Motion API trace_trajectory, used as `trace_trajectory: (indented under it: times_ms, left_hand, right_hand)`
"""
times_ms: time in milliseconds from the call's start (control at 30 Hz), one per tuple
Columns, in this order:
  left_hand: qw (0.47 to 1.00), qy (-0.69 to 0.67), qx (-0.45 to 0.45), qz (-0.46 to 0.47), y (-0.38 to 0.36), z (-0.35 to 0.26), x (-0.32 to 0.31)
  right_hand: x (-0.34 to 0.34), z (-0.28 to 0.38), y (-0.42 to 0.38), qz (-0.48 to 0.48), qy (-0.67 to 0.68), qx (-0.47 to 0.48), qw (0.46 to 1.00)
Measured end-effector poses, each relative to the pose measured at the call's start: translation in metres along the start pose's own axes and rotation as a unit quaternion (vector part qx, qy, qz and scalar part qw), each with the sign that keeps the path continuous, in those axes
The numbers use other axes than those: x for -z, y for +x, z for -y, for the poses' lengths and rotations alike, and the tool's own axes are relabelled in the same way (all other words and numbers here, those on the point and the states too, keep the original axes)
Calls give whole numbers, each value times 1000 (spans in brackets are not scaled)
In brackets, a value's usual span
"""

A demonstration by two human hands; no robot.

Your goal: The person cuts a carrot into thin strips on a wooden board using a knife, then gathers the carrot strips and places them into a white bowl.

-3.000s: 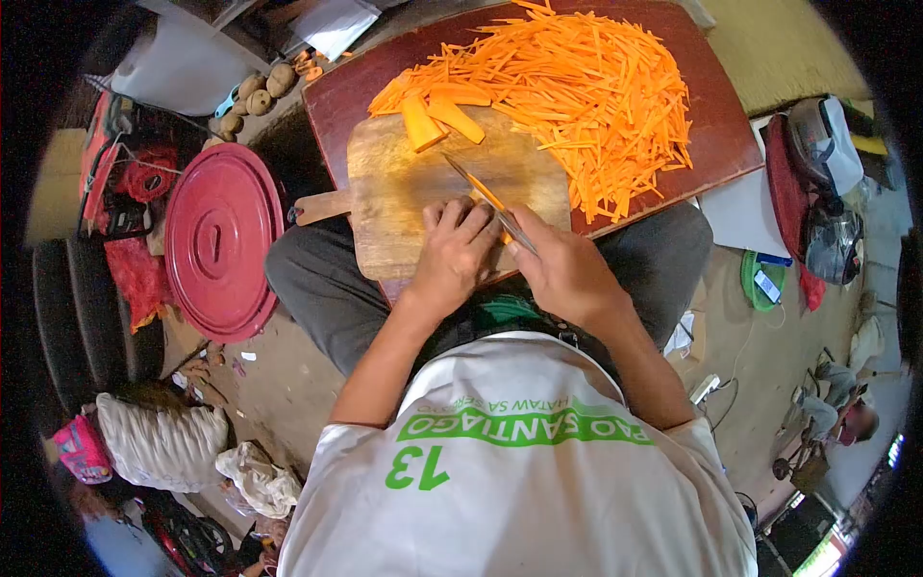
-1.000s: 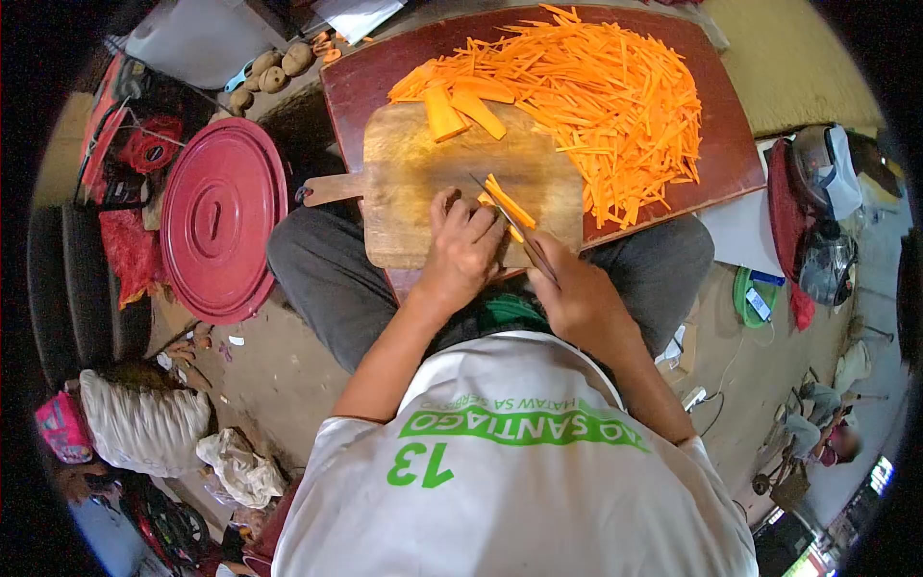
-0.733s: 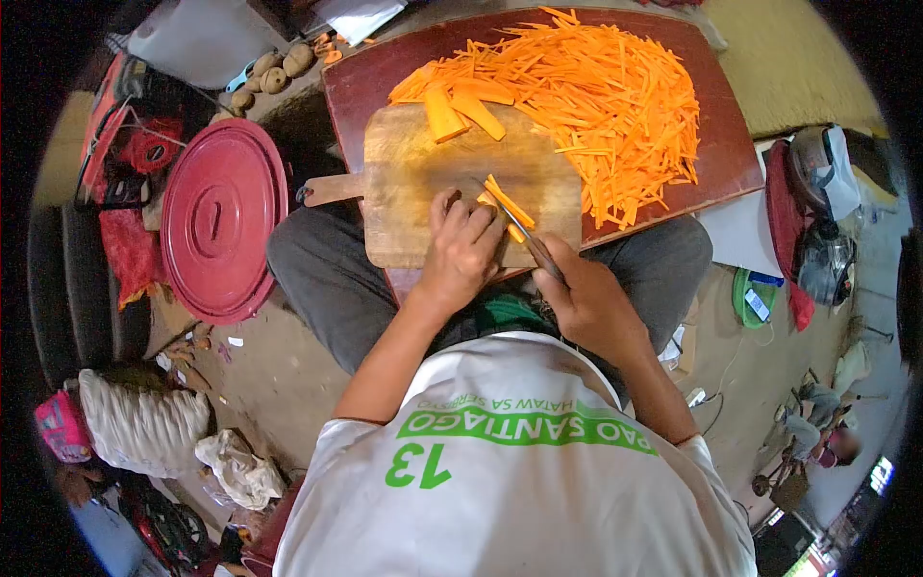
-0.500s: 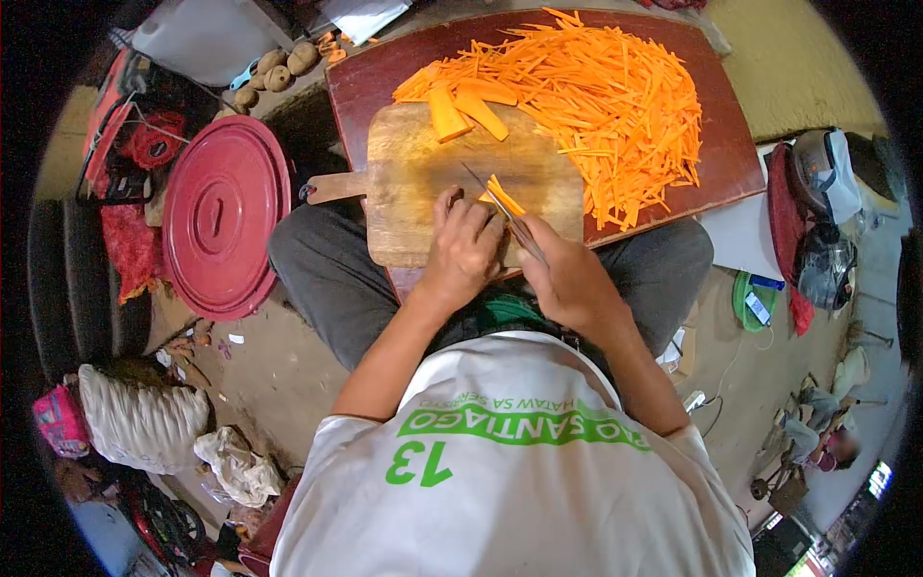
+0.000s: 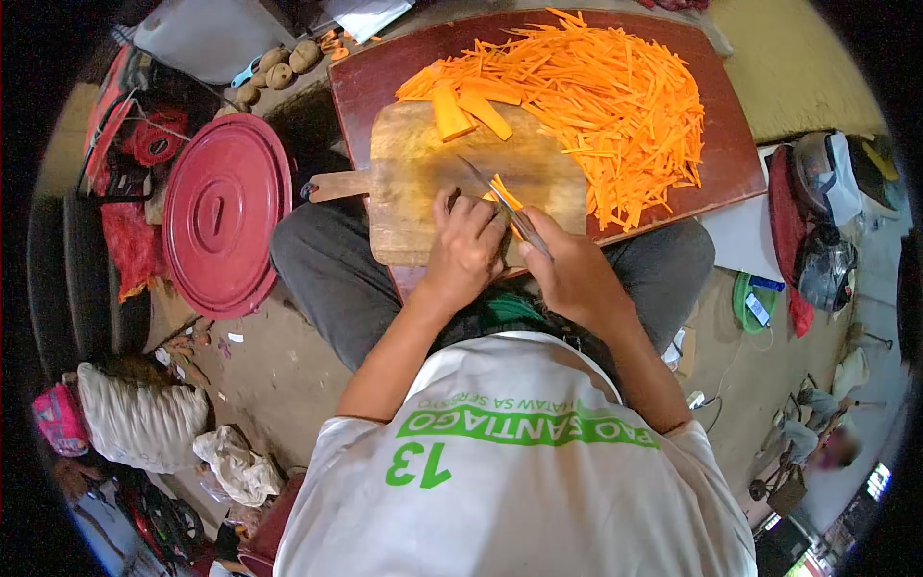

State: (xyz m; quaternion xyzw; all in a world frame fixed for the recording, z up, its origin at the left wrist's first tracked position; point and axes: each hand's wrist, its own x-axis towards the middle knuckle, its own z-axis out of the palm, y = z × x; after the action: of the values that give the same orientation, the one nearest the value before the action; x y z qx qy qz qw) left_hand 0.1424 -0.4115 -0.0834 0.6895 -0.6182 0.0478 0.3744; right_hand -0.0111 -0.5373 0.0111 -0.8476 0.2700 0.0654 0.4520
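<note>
1. Gripping the knife (image 5: 509,213), the right hand (image 5: 567,264) has its fingers closed around the handle end, and the blade slants away to the left over the board
2. Bent at the knuckles, the left hand (image 5: 464,245) sits just beside the blade, neither spread wide nor balled up; whether its fingertips pinch any carrot I cannot tell (the knuckles cover that spot)
3. Tight by the blade's right side, a few carrot slices (image 5: 501,185) lie on the wood, partly hidden by knife and hand
4. Under both hands is the wooden board (image 5: 409,207), its handle pointing left
5. At its far edge rest larger carrot pieces (image 5: 449,113), side by side
6. Beyond and to the right, a broad heap of carrot strips (image 5: 630,115) covers much of the dark red table (image 5: 385,75)
7. Well apart on the left stands a red lid (image 5: 231,250)
</note>
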Motion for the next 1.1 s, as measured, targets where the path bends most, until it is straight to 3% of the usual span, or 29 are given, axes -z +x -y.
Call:
trace_trajectory:
  times_ms: [100, 200, 400, 500, 700, 900, 1000, 1100]
  left_hand:
    - [1000, -4, 8, -5, -2, 3, -2]
    - [1000, -6, 16, -1, -2, 0, 3]
    - [1000, -7, 10, -26, -4, 2, -6]
    - [1000, -15, 16, -20, -3, 1, -2]
    - [999, -15, 22, -22, -4, 4, -5]
    - [999, -21, 18, -28, -7, 5, -7]
    - [998, -33, 31, -36, -5, 4, -3]
    - [998, -32, 41, -37, -5, 4, -2]
  right_hand:
    - [1, -11, -27, -58, 6, 78, 995]
    - [-5, -9, -45, -72, -25, 36, 996]
    - [-7, -16, -6, -98, -13, 96, 990]
    - [3, -3, -15, -58, 10, 68, 996]
    - [-13, -10, -32, -69, -48, 20, 996]
    - [-8, -17, -9, -82, -3, 115, 990]
    - [-1, 1, -28, -66, 23, 44, 997]
    - [-13, -10, -31, -69, -2, 36, 997]
